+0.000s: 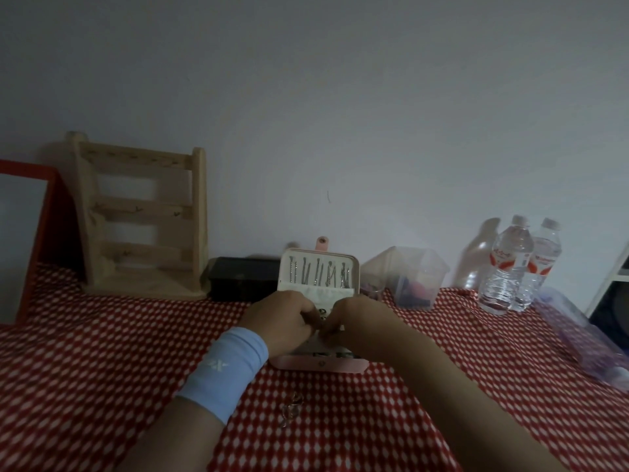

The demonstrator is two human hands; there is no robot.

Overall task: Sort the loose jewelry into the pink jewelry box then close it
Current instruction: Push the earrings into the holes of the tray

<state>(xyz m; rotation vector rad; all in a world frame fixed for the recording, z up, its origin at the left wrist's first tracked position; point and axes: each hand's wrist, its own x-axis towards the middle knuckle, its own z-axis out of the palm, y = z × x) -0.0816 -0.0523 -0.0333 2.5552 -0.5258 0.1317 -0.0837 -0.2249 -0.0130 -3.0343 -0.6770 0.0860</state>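
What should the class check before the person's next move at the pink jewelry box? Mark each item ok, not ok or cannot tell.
1. Pink hinged jewelry box open, lid upright: ok.
2. Left hand and right hand both over the box's tray: ok.
3. A piece held between the fingertips: cannot tell, they hide it.
4. Silver chains hanging in the lid: ok.
5. All loose jewelry inside: not ok, a small metal piece lies on the red-and-white checked cloth.
6. Ready to close: not ok.
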